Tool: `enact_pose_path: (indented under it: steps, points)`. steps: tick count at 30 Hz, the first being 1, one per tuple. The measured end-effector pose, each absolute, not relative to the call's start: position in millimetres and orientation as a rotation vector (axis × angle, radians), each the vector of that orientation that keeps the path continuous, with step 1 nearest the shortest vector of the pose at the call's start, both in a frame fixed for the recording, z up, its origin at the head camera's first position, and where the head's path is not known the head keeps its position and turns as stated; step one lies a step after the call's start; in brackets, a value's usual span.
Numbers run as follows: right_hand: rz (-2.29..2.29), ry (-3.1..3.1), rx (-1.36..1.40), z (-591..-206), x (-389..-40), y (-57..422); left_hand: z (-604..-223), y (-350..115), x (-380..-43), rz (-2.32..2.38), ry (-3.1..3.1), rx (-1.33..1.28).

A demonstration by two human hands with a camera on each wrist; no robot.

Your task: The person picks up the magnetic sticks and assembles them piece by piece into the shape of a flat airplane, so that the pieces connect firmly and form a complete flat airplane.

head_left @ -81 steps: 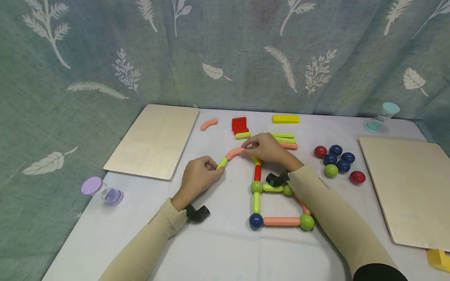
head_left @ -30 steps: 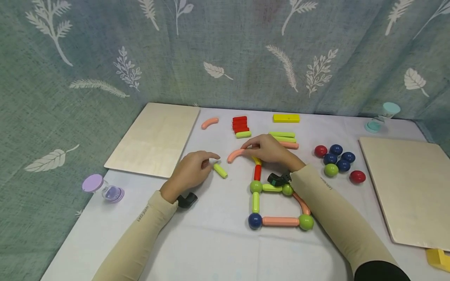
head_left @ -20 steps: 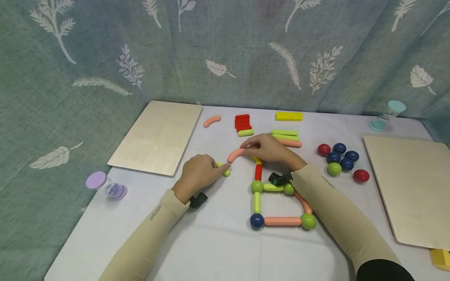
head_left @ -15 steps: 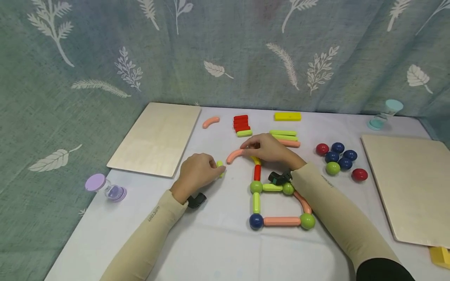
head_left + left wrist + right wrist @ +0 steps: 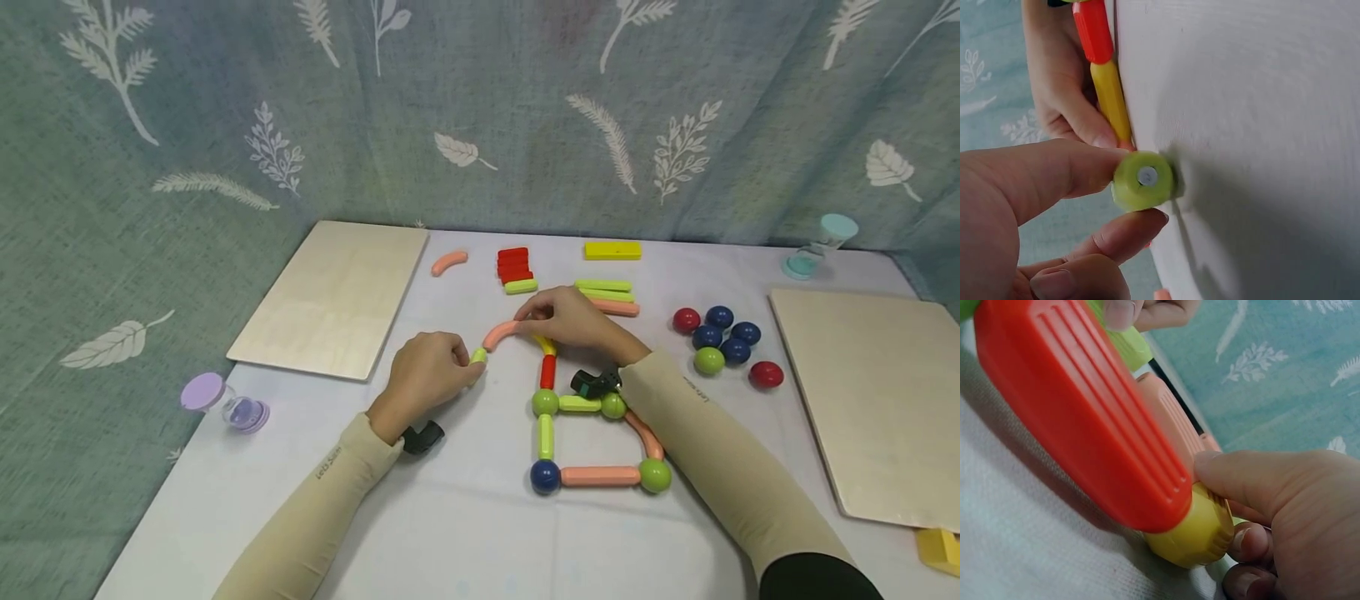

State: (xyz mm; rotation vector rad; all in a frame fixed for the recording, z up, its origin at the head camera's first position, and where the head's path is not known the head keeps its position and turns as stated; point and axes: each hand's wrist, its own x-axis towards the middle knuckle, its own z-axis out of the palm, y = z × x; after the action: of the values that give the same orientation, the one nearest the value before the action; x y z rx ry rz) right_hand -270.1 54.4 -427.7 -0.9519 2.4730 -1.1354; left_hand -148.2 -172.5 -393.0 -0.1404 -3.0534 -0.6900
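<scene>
My left hand (image 5: 431, 375) pinches a short lime-green magnetic rod (image 5: 1142, 181) between thumb and finger. A metal disc shows in the rod's near end in the left wrist view. Its far end is right at the tip of a curved salmon magnetic rod (image 5: 498, 334). My right hand (image 5: 562, 315) pinches that salmon rod where it meets a yellow rod (image 5: 1194, 534); the fingers partly hide this joint. From the yellow piece a red rod (image 5: 548, 372) runs down to a green ball (image 5: 545, 402), part of a closed frame with a blue ball (image 5: 545, 477) and a straight salmon rod (image 5: 600, 477).
Loose red rods (image 5: 513, 262), green rods (image 5: 604, 286), a yellow bar (image 5: 612, 251) and a curved salmon rod lie behind. Several balls (image 5: 708, 361) sit right. Wooden boards (image 5: 330, 300) flank both sides. A purple hourglass (image 5: 243, 413) and a teal one (image 5: 817, 247) stand outermost.
My left hand let go of the green rod, which lay on the table, then pinched it again and brought it to the salmon rod's tip. My right hand has stayed nearly still.
</scene>
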Motion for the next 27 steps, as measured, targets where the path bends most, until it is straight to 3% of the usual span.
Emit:
enact_pose_path:
  steps: [16, 27]
  points:
    - [-1.082, 2.476, -0.856, -411.2, -263.8, 69.9, -400.5, -176.3, -172.1, -0.854, -3.001, -0.171]
    - [-0.861, 2.525, -0.840, -397.4, -227.6, 105.2, -406.6, -168.4, -193.2, -0.919, -3.106, -0.162]
